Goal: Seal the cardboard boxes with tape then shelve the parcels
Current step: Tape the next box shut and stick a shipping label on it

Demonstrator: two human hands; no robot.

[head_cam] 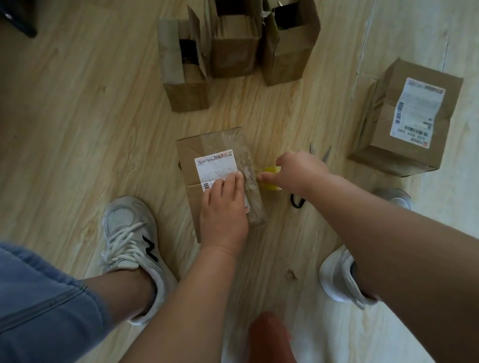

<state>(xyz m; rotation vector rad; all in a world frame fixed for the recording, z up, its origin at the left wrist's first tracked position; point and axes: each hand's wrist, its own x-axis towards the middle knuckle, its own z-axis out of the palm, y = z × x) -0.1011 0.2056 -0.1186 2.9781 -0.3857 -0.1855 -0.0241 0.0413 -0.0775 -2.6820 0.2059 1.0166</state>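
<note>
**Sealing under way on one box; shelving not begun.**

The labelled box [214,145] lies on the wooden floor [78,124] between the person's feet, flaps down, with clear tape along its right side. The left hand [223,209] lies flat on it, fingers straight and together, pressing the tape down. The right hand [296,172] has its fingers curled round the yellow tape roll [271,172], just beside the box's right edge. Scissors [326,155] lie partly hidden behind that hand. A second box [389,124] to the right is closed; whether it is taped cannot be told. Three open boxes [234,54] beyond stand with flaps up, unsealed. Judgement: early stage, with one seal in progress, three boxes outstanding and no shelf in view.
</note>
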